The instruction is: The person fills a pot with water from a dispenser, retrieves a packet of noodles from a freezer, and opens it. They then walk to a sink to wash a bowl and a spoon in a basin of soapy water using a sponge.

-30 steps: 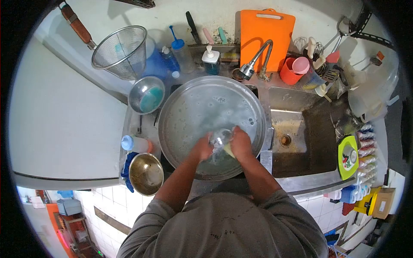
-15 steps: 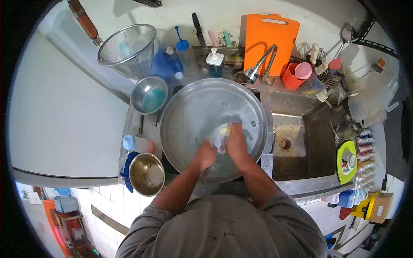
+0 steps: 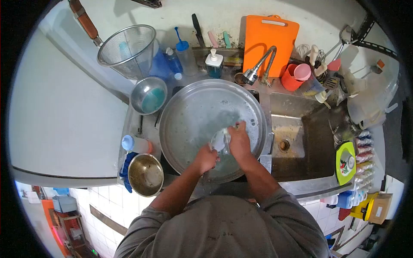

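Note:
A wide round metal basin (image 3: 178, 107) holds cloudy, soapy water with bits of foam. Over its near half, my left hand (image 3: 206, 159) is closed round the handle of a shiny metal ladle (image 3: 218, 142), whose rounded head points up and away from me. My right hand (image 3: 239, 139) is closed at the right side of that head, fingers curled. Against the metal it presses a small pale thing that looks like a sponge (image 3: 226, 131), mostly hidden by the fingers.
Right of the basin lies a steel sink (image 3: 303, 146), with a faucet (image 3: 254, 75) and orange cutting board (image 3: 271, 45) behind. Metal bowls (image 3: 146, 175) and a mesh strainer (image 3: 127, 51) are at left. A soap dispenser (image 3: 214, 64) stands behind the basin. A green plate (image 3: 345, 163) sits far right.
The ladle's head has turned slightly and shows more clearly. My right hand has shifted a little right and down, and the yellowish patch by its fingers is less visible. My left hand stays on the handle.

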Motion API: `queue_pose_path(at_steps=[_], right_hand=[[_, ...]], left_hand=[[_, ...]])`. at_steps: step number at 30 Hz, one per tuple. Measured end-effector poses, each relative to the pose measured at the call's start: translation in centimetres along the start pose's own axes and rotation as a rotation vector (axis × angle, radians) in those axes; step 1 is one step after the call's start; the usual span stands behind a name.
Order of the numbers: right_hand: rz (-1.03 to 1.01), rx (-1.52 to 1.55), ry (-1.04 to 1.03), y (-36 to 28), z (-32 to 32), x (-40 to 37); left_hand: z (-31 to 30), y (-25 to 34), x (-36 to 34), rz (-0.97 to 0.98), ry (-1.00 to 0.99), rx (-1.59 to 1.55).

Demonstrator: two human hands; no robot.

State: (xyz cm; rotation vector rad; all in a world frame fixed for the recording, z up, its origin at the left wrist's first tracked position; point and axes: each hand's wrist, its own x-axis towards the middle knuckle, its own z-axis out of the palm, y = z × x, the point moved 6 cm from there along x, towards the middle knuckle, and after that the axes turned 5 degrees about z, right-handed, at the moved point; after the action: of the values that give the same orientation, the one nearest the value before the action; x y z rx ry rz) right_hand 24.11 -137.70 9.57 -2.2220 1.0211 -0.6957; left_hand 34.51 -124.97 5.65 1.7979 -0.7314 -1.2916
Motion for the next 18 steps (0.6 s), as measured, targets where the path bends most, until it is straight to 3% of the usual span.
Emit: queue_pose_path(at_steps=[2,4,5,7,8,9,11,12,13,15,17,18], right_hand=[[-0.042,-0.099,0.078,-1.1,-1.1,-0.5],[-0.076,-0.006,-0.172,-3.1,0.8,-1.5],[-0.078,-0.005,-0.171,-2.2,1.0,-1.1],[0.095,0.017,-0.054,1.5,0.8,0.4],[-0.089,-0.156,-0.040,-0.8,-0.4,0.4],[-0.086,-0.158,-0.041,-2.7,-0.9,0.2],[0.378,0.389,-0.249,-3.7,0.6,-0.8],[0.188,0.381,-0.274,-2.8,1.8,-1.2],[0.182,0.383,-0.274,-1.6,1.7,-0.6],[-0.084,-0.147,-0.124,-0.8,0.2,0.7],[-0.073,-0.046,-0.113,-2.8,0.3,0.4],[0.112,0.135,-0.251,-3.5,0.8,0.1]], left_hand=[[0.4,-0.6,0.0,-0.026,-0.002,-0.032],[0.1,-0.3,0.5,-0.015,-0.029,-0.098],[-0.2,-0.1,0.2,-0.013,-0.027,-0.098],[-0.3,-0.4,-0.5,-0.113,-0.051,-0.163],[-0.2,-0.6,-0.2,-0.112,-0.051,-0.165],[0.0,-0.8,0.2,-0.085,-0.046,-0.134],[-0.1,0.0,0.1,-0.057,-0.040,-0.106],[-0.4,0.3,-0.2,-0.064,-0.080,-0.078],[-0.7,0.8,-0.4,-0.068,-0.118,-0.047],[-0.7,0.5,-0.3,-0.077,-0.124,-0.018],[-0.3,-0.2,0.0,-0.089,-0.136,0.005],[-0.5,-0.2,0.4,-0.053,-0.141,-0.018]])
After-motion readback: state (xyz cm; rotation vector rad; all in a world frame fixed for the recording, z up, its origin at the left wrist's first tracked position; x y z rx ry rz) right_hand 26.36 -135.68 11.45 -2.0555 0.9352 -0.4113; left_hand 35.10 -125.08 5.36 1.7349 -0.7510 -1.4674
